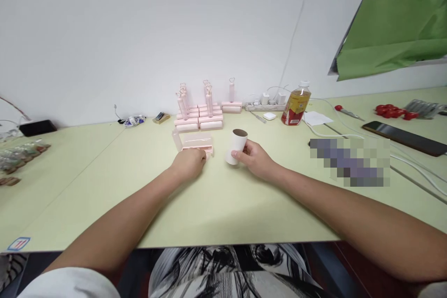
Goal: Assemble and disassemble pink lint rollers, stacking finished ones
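My right hand (256,160) is closed around a white sticky-paper roll (236,146), which stands tilted just above or on the table, its brown cardboard core showing at the top. My left hand (190,163) has its fingers curled over a pink lint roller (208,149) lying on the table. The clear cover (197,139) of that roller sits open behind the hand, and its handle (177,140) sticks up at the left. What the left fingertips grip is partly hidden by the hand.
Several pink lint rollers (211,123) stand near the wall. To their right are a power strip (265,106), a drink bottle (296,104) and white cables. A black phone (405,138) and red-handled tools (394,111) lie at the right. Bagged items (21,156) are at far left.
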`<state>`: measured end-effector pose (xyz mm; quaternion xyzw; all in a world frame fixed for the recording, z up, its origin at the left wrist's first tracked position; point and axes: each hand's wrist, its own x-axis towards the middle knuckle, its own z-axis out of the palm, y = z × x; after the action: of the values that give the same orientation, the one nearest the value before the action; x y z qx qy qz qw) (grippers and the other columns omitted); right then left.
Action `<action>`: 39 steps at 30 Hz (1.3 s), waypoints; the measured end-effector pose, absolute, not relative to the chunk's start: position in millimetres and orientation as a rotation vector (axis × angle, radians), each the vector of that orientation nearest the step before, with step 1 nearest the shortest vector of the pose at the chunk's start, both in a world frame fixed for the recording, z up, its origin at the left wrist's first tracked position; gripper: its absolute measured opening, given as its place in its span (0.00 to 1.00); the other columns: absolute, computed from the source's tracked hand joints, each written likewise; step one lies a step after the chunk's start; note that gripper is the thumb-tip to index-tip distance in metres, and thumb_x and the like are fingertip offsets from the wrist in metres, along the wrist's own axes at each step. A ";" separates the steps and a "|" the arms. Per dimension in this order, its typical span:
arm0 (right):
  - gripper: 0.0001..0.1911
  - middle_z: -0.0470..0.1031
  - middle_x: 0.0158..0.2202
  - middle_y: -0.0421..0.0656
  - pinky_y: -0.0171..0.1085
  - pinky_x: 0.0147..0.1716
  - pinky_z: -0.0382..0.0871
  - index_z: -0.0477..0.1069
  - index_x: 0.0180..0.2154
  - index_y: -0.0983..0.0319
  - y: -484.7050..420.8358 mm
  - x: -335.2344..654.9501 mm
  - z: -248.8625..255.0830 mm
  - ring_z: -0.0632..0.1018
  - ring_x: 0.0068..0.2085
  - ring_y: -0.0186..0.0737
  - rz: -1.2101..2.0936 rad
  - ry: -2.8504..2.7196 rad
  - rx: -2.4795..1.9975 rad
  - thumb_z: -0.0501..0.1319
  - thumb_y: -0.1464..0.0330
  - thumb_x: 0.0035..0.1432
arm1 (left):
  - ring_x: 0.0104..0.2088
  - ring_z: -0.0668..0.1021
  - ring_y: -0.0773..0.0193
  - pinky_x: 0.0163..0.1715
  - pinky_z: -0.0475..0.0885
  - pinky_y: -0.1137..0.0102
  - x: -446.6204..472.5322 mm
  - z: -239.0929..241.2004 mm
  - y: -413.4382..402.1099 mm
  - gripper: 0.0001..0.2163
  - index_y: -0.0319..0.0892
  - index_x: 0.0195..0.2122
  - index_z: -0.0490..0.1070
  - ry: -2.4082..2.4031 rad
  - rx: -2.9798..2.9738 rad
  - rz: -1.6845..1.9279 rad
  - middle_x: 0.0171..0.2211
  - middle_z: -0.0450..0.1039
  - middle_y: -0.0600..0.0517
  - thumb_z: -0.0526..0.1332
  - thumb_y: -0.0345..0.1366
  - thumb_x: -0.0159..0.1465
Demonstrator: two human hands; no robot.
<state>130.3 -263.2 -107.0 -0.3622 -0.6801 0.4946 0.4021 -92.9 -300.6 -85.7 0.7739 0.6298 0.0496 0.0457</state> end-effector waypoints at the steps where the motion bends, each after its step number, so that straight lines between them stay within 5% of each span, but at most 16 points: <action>1: 0.19 0.76 0.39 0.45 0.42 0.39 0.69 0.68 0.41 0.63 -262.7 130.5 -107.6 0.75 0.39 0.43 1.253 -1.733 -0.919 0.65 0.58 0.50 | 0.28 0.74 0.58 0.26 0.59 0.67 -93.7 -85.0 -300.2 0.11 0.43 0.22 0.65 1.922 2.357 0.190 0.28 0.72 0.47 0.52 0.33 0.62; 4: 0.20 0.76 0.38 0.45 0.41 0.37 0.69 0.68 0.41 0.63 -261.5 131.2 -109.3 0.75 0.38 0.43 1.263 -1.763 -0.941 0.66 0.59 0.49 | 0.34 0.75 0.58 0.32 0.66 0.65 -98.9 -78.5 -303.4 0.09 0.43 0.27 0.66 1.808 2.350 0.437 0.36 0.72 0.45 0.52 0.34 0.64; 9: 0.17 0.73 0.36 0.42 0.38 0.35 0.66 0.68 0.39 0.62 -262.6 132.0 -111.4 0.73 0.35 0.40 1.270 -1.827 -0.929 0.66 0.60 0.50 | 0.58 0.69 0.53 0.50 0.68 0.62 -102.7 -67.7 -315.2 0.08 0.43 0.33 0.65 1.411 2.361 0.784 0.54 0.68 0.43 0.51 0.37 0.67; 17: 0.14 0.66 0.30 0.37 0.35 0.31 0.59 0.67 0.36 0.62 -266.0 134.1 -111.8 0.66 0.31 0.36 1.219 -2.054 -0.883 0.65 0.59 0.52 | 0.39 0.75 0.63 0.38 0.71 0.67 -94.6 -82.9 -309.7 0.19 0.48 0.60 0.58 1.238 2.089 1.061 0.48 0.70 0.46 0.46 0.47 0.71; 24: 0.14 0.61 0.28 0.36 0.34 0.29 0.56 0.65 0.33 0.61 -270.2 135.1 -108.0 0.63 0.30 0.34 1.190 -2.192 -0.851 0.65 0.59 0.54 | 0.30 0.73 0.66 0.29 0.68 0.71 -91.4 -84.5 -311.4 0.17 0.44 0.43 0.68 1.201 1.892 1.281 0.37 0.75 0.49 0.58 0.52 0.65; 27: 0.15 0.61 0.27 0.35 0.34 0.28 0.55 0.65 0.33 0.61 -269.9 135.5 -109.0 0.62 0.29 0.33 1.166 -2.245 -0.841 0.65 0.58 0.54 | 0.29 0.74 0.67 0.27 0.69 0.70 -87.8 -86.1 -313.5 0.16 0.43 0.38 0.68 1.180 1.789 1.360 0.40 0.76 0.48 0.63 0.51 0.61; 39: 0.16 0.63 0.28 0.36 0.33 0.28 0.56 0.68 0.35 0.62 -273.2 135.4 -108.1 0.63 0.29 0.34 1.096 -2.303 -0.819 0.65 0.56 0.54 | 0.39 0.78 0.62 0.38 0.76 0.65 -80.1 -94.3 -317.3 0.13 0.42 0.40 0.70 1.053 1.757 1.233 0.47 0.76 0.45 0.62 0.46 0.64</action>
<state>135.4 -273.2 -108.1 -0.2977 -0.8369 0.3981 0.2293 -80.1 -317.3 -94.3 0.6837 0.4098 0.4798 0.3666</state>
